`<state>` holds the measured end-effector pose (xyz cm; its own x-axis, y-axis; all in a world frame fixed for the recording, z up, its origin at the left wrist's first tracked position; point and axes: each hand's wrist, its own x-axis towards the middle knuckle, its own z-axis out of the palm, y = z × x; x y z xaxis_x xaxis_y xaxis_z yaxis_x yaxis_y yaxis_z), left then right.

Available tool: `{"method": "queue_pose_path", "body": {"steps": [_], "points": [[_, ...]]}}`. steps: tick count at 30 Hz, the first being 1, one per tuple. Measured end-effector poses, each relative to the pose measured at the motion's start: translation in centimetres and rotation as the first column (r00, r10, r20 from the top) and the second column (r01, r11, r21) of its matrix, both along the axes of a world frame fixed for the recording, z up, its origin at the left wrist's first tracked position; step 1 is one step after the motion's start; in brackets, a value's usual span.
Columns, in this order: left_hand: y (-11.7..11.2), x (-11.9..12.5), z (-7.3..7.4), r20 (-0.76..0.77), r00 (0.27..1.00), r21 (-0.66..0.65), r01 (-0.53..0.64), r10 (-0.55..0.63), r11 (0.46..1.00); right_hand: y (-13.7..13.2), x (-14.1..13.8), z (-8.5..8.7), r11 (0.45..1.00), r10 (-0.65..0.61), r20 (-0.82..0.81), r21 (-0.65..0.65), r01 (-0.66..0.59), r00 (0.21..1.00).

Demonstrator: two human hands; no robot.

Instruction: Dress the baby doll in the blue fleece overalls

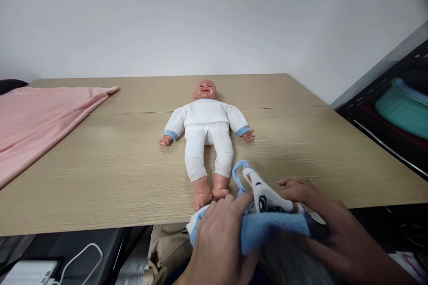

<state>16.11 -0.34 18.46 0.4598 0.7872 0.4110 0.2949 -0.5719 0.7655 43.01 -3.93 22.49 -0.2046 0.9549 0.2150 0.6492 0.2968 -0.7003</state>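
Observation:
A baby doll point(206, 113) in a white outfit with blue cuffs lies face up on the table, its feet towards me. Over the near table edge, a blue and white fleecy cloth point(267, 227) with printed eyes and a thin blue loop is bunched up. My left hand point(220, 236) has its fingers closed over the left part of this cloth. At the cloth's right end is my right hand point(324, 218), somewhat blurred, with fingers stretched out and thumb apart. Whether it touches the cloth is unclear.
A pink cloth point(43, 124) is spread on the left of the wooden table point(133, 160). Below the table's near left edge lie a white device point(31, 271) and its cable. Green folded fabric point(401, 109) sits on a black rack at right. A wall stands behind.

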Motion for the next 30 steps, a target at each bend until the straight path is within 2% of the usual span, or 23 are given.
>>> {"method": "queue_pose_path", "body": {"steps": [3,7,9,10,12,13,15,17,19,22,25,27,29,30], "points": [[1.4,-0.5,1.7,0.061,0.993,-0.163,0.113,-0.104,0.98,4.1,-0.4,2.4,0.98,0.189,-0.071,0.071,-0.184,0.979],[5.4,-2.2,3.4,0.229,0.966,-0.269,0.181,-0.119,0.946,9.4,-0.1,5.1,0.938,0.336,-0.183,0.148,-0.312,0.924],[8.3,-2.7,4.2,0.308,0.949,-0.194,0.136,-0.071,0.972,11.7,-0.2,6.3,0.926,0.377,-0.167,0.105,-0.364,0.911],[9.8,-2.8,4.7,0.313,0.949,-0.114,0.069,-0.03,0.991,12.7,-0.4,6.8,0.92,0.393,-0.144,0.078,-0.385,0.908],[12.7,-2.9,5.6,0.253,0.967,0.061,-0.007,-0.009,0.998,14.6,-1.0,7.7,0.905,0.426,-0.102,0.045,-0.424,0.899],[13.8,-2.9,6.1,0.212,0.976,0.124,0.013,-0.039,0.992,15.3,-1.3,8.0,0.898,0.441,-0.093,0.046,-0.439,0.893],[15.6,-3.0,6.9,0.149,0.966,0.115,0.195,-0.211,0.974,16.6,-1.8,8.4,0.881,0.474,-0.102,0.062,-0.47,0.875],[16.5,-3.2,7.3,0.189,0.907,-0.032,0.39,-0.377,0.92,17.3,-1.9,8.5,0.865,0.502,-0.114,0.057,-0.499,0.857],[16.7,-3.2,7.3,0.277,0.877,-0.178,0.448,-0.393,0.876,17.6,-1.7,8.4,0.869,0.492,-0.12,-0.003,-0.495,0.863],[16.8,-2.8,6.9,0.352,0.899,-0.216,0.349,-0.261,0.912,17.7,-1.5,8.4,0.885,0.418,-0.149,-0.158,-0.439,0.896],[16.9,-2.0,6.7,0.373,0.913,-0.199,0.255,-0.168,0.946,17.8,-1.7,8.3,0.819,0.448,-0.209,-0.294,-0.493,0.869],[17.0,-2.0,6.9,0.356,0.927,-0.222,0.21,-0.122,0.952,18.1,-1.8,8.0,0.792,0.485,-0.224,-0.297,-0.533,0.845],[17.2,-2.6,7.1,0.316,0.941,-0.278,0.214,-0.122,0.936,18.3,-1.6,7.7,0.821,0.472,-0.243,-0.23,-0.523,0.848],[17.3,-3.1,7.3,0.276,0.947,-0.316,0.252,-0.166,0.915,18.5,-1.4,7.6,0.838,0.456,-0.268,-0.193,-0.511,0.849]]}}
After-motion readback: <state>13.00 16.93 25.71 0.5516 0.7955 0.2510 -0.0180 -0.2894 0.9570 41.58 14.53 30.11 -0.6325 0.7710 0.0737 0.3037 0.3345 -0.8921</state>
